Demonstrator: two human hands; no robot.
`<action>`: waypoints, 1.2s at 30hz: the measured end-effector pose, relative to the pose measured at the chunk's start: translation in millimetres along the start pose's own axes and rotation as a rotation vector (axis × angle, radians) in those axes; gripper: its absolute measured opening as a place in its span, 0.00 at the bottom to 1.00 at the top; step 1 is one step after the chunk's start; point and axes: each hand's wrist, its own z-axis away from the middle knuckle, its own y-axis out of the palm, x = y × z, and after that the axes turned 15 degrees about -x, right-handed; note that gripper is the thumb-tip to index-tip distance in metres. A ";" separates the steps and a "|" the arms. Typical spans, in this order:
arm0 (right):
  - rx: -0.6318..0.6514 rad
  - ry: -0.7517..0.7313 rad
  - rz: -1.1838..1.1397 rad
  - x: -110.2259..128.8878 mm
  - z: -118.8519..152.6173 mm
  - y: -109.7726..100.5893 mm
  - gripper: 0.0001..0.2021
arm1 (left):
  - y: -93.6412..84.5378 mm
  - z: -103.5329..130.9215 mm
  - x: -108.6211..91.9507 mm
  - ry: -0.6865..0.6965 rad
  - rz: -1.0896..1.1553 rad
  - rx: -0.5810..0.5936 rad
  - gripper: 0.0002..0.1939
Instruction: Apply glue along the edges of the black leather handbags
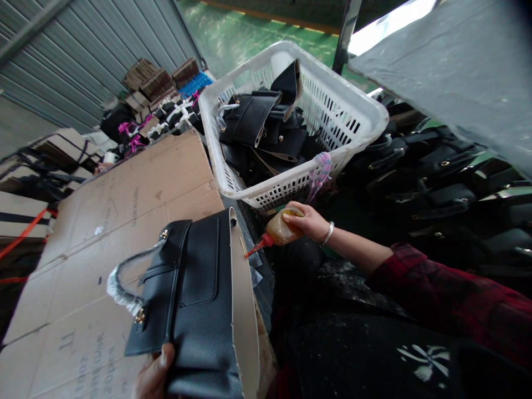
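The right hand point(311, 223) grips a bottle point(276, 228), tip point(248, 255) apparently touching the long pale edge point(243, 316) of the bag point(199, 318) the left hand point(154, 374) pinches.

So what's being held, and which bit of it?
The right grip holds a bottle by its rounded end, away from the red tip. The left grip holds a black bag by an edge, though part of that hold is hidden.
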 end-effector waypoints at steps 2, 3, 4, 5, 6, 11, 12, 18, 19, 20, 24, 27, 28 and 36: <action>0.031 0.039 -0.012 -1.9 6.8 -0.8 0.23 | 0.4 -2.5 -0.2 0.068 0.008 -0.009 0.33; 0.043 0.057 -0.018 -2.8 10.3 -1.2 0.23 | 0.2 -4.2 -0.1 0.102 0.010 -0.013 0.35; 0.053 0.070 -0.023 -3.6 13.9 -1.5 0.23 | -0.4 -6.1 0.1 0.124 0.008 -0.011 0.36; 0.060 0.081 -0.026 -4.4 17.6 -1.8 0.23 | -1.2 -8.0 0.4 0.136 0.006 -0.004 0.38; 0.067 0.088 -0.024 -5.2 21.5 -2.1 0.23 | -2.3 -9.7 0.8 0.134 0.003 0.003 0.40; 0.120 0.125 0.005 -8.5 43.7 -2.4 0.24 | -4.2 -12.6 2.7 0.124 -0.013 0.024 0.41; 0.136 0.130 0.011 -8.5 47.7 -2.4 0.24 | -3.2 -12.2 2.8 0.138 -0.014 0.024 0.42; 0.004 -0.026 0.100 1.8 49.6 -7.6 0.22 | 4.7 -9.6 0.9 0.267 0.014 0.006 0.41; -0.058 -0.075 0.114 4.7 45.8 -8.7 0.21 | 4.9 -9.5 0.8 0.263 0.018 0.007 0.40; -0.113 -0.118 0.125 7.5 41.2 -9.3 0.20 | 4.7 -9.6 1.0 0.242 0.020 0.010 0.38; -0.223 -0.209 0.118 15.2 20.1 -4.7 0.17 | 1.4 -11.5 2.5 0.173 0.022 0.021 0.29; -0.230 -0.205 0.080 15.6 5.7 4.6 0.17 | 0.0 -12.5 3.0 0.147 0.009 0.009 0.24; -0.228 -0.197 0.072 15.0 2.0 7.5 0.18 | 0.1 -12.3 2.9 0.134 0.005 0.005 0.24; -0.152 -0.111 0.098 9.3 7.1 4.6 0.21 | -0.5 -14.3 2.4 0.164 -0.005 0.041 0.41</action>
